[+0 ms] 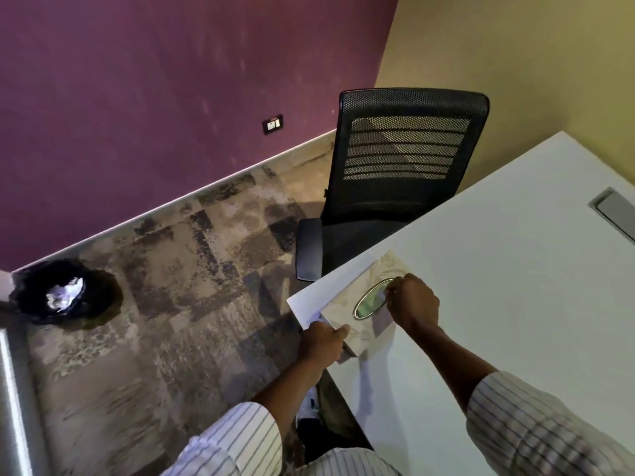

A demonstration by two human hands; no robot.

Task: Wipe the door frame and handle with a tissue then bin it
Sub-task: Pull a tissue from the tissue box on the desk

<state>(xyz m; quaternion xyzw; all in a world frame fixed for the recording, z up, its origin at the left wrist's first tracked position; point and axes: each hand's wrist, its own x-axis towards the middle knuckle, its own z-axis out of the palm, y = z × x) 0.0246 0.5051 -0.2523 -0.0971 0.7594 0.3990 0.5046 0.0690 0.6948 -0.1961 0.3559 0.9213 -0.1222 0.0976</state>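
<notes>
A beige tissue box [347, 305] with an oval opening lies at the near corner of the white desk [515, 269]. My left hand [323, 343] grips the box's near end and holds it down. At the far end of the oval opening, my right hand [414, 305] pinches a tissue [382, 297] with its fingertips; only a small pale bit of that tissue shows. On the floor at the far left stands a bin [65, 293] lined with a black bag, with crumpled white paper inside. No door frame or handle is identifiable in view.
A black mesh office chair [395, 187] is pushed against the desk's far side. Patterned carpet [189, 286] lies between desk and bin. A purple wall [154, 97] carries a socket plate [272, 124]. A metal rail [13, 407] runs along the lower left edge.
</notes>
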